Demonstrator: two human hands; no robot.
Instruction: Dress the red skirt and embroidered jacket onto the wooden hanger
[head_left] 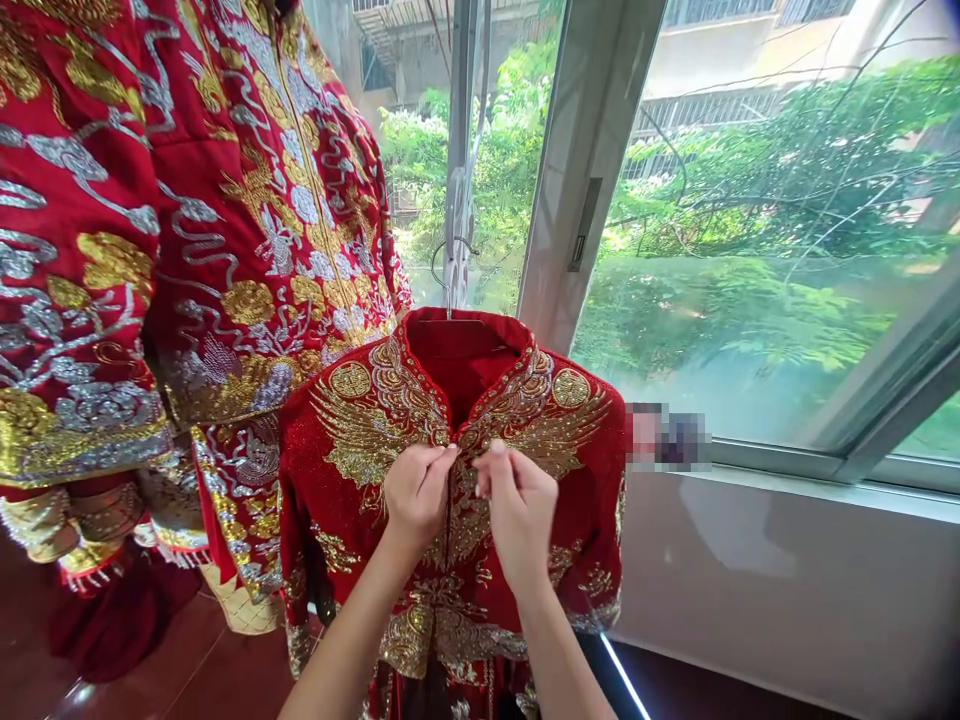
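Fingers (441, 460) of left hand (415, 495) pinched on red jacket (469, 525) at neckline (507, 385), right hand (525, 508) curled beside, its grip unclear.

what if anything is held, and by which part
The left hand pinches the red jacket at its front opening, just below the collar; I can't tell for the right hand.

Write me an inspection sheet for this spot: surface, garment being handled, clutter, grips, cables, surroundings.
Surface: reddish tiled floor below.
Job's things: red jacket with gold embroidery, hanging from a metal hanger.
Clutter: more embroidered garments hanging at left; dark red cloth beneath.
Grips: left grip pinches the jacket's front edge near the neck; right grip curled beside the opposite edge, hold unclear.
Cables: nothing seen near the jacket.
Surroundings: window frame, greenery outside, pale wall below.
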